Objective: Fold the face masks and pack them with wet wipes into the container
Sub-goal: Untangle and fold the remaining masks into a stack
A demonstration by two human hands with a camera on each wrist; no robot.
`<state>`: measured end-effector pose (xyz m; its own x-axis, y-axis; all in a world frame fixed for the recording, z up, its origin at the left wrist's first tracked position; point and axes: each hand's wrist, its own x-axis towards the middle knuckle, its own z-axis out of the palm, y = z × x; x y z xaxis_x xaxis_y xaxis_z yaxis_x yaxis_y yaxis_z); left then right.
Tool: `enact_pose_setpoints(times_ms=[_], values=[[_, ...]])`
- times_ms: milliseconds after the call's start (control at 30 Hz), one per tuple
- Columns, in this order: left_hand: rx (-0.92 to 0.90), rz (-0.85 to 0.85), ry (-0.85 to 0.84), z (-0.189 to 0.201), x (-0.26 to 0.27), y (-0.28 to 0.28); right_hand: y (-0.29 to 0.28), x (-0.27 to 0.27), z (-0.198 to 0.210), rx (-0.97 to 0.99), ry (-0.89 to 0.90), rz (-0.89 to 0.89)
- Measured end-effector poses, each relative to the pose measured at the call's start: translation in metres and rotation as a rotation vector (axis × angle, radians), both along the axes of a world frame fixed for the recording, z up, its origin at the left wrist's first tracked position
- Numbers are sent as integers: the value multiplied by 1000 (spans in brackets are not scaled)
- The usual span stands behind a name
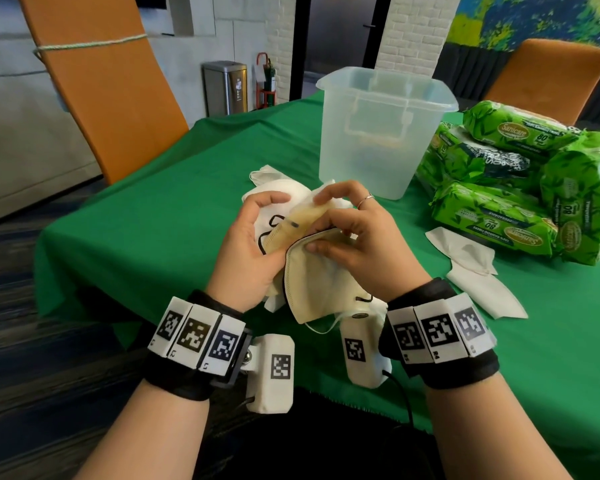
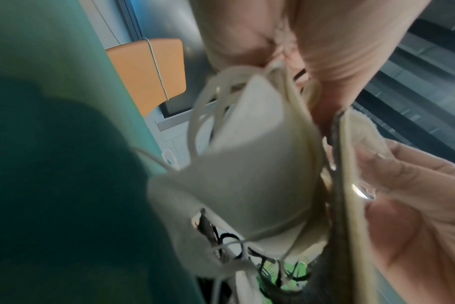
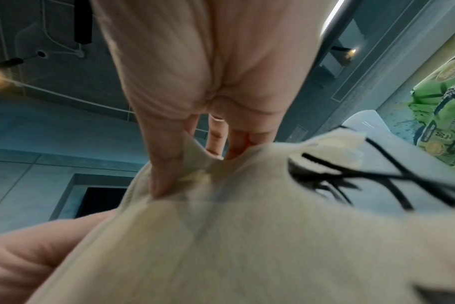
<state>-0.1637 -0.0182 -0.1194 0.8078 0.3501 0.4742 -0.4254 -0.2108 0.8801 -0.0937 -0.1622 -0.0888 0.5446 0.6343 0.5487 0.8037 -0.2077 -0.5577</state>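
Note:
Both hands hold a bunch of cream and white face masks above the near edge of the green table. My left hand grips the bundle from the left, its fingers curled round the masks. From the right, my right hand pinches the upper edge of the front cream mask with black ear loops. The clear plastic container stands upright behind the hands, open at the top. Green wet wipe packs are stacked to its right.
More white masks lie on the green tablecloth behind my hands, and folded white ones lie to the right by the packs. Orange chairs stand at the table's far left and far right.

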Motion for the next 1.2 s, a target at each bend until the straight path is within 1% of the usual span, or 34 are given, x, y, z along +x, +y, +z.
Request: enact_pose_setpoints(times_ms=[100,200,333,433,500,567,633,700,767,900,1033,1133,1200], values=[[-56,-60,22,1,1,-3,0,2,3,-44,48,-11],[-36,-114,28,-1,3,-1,1,2,5,-72,32,5],[-1,-167,75,2,3,1,0,2,8,-41,40,49],[-11,-160,115,2,3,3,-1,4,8,-21,55,62],[-74,-184,144,1,2,5,-2,6,7,-11,67,57],[-189,-220,154,2,2,7,-4,6,8,4,89,68],[-288,-176,125,2,3,8,-6,7,9,17,112,77],[-329,-87,85,3,6,7,-8,8,9,27,122,76],[-310,-33,75,3,8,6,-8,8,8,42,127,71],[-243,-38,66,3,5,7,-9,8,6,126,145,39],[-161,28,82,-2,7,12,-10,11,6,208,194,-6],[-178,100,73,-2,9,13,-13,15,8,154,189,-90],[-174,123,60,-1,9,14,-15,16,10,75,235,-85]])
